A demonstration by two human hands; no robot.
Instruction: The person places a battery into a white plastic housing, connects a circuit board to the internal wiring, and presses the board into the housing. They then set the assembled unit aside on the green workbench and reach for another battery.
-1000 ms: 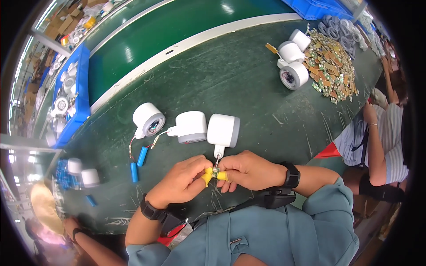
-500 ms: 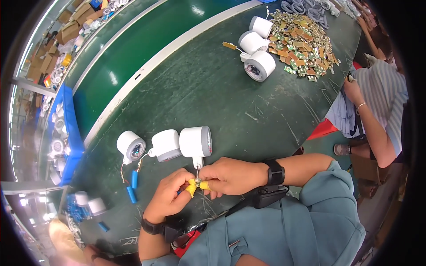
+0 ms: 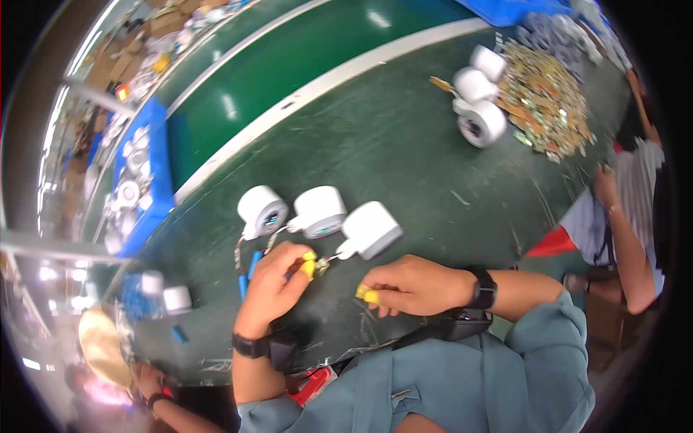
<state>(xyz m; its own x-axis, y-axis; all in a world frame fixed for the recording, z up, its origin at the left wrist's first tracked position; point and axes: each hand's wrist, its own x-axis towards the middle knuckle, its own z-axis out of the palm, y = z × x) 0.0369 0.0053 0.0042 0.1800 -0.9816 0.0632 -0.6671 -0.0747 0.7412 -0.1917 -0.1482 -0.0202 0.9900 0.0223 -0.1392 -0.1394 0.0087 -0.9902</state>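
Yellow covers sit on the thumb and finger tips of both hands. My left hand (image 3: 273, 283) pinches a small circuit board (image 3: 323, 265), whose short wire runs to the neck of a white lamp head (image 3: 369, 229) lying tilted on the table. To the right, apart from the board, my right hand (image 3: 415, 285) has thumb and finger pressed together; what lies between them, if anything, is hidden. Two more white lamp heads, a middle one (image 3: 319, 211) and a left one (image 3: 262, 211), lie beyond my left hand. Their wires lead toward blue cylindrical cells (image 3: 243, 286), partly covered by that hand.
At the far right, a heap of small circuit boards (image 3: 545, 101) lies beside several white lamp heads (image 3: 482, 123) and grey rings (image 3: 552, 40). A blue bin (image 3: 160, 155) of white parts stands left. A co-worker's arm (image 3: 624, 238) is at right, another's hand (image 3: 148, 379) at lower left.
My right hand has come away from my left and moved right. The nearest lamp head has turned from upright to tilted. The whole view has shifted.
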